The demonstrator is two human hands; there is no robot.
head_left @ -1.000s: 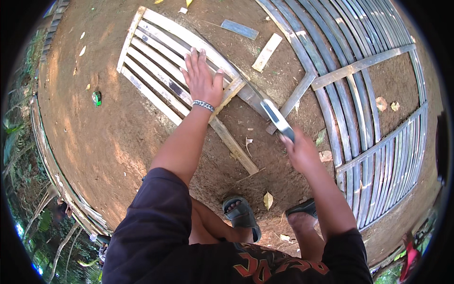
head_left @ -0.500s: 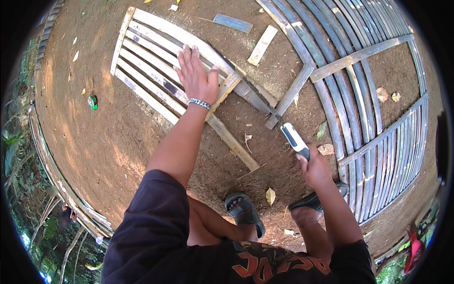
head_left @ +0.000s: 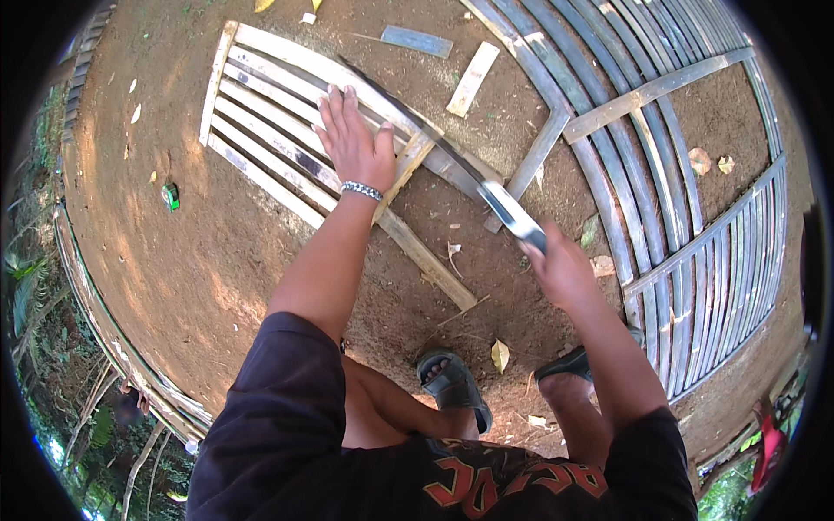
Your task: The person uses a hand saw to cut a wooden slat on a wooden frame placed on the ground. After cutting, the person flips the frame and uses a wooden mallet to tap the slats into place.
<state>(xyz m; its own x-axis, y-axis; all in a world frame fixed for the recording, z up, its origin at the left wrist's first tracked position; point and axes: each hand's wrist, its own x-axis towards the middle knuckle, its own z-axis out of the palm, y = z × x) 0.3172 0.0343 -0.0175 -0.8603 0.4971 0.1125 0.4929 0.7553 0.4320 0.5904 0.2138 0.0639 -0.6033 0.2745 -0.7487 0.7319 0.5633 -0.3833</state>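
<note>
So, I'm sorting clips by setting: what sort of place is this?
Outdoors, probably a yard or garden plot serving as a makeshift work spot: bare brown soil underfoot, green plants along the left edge, and a pale slatted panel lying on the soil.

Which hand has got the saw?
The right hand, gripping the saw by its white-and-dark handle. The left hand holds no tool; it rests spread out on the pale slatted panel.

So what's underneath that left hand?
Pale slats run beneath the left hand, showing on both sides of it. The stretches directly under the palm are covered, so their surface cannot be seen.
</note>
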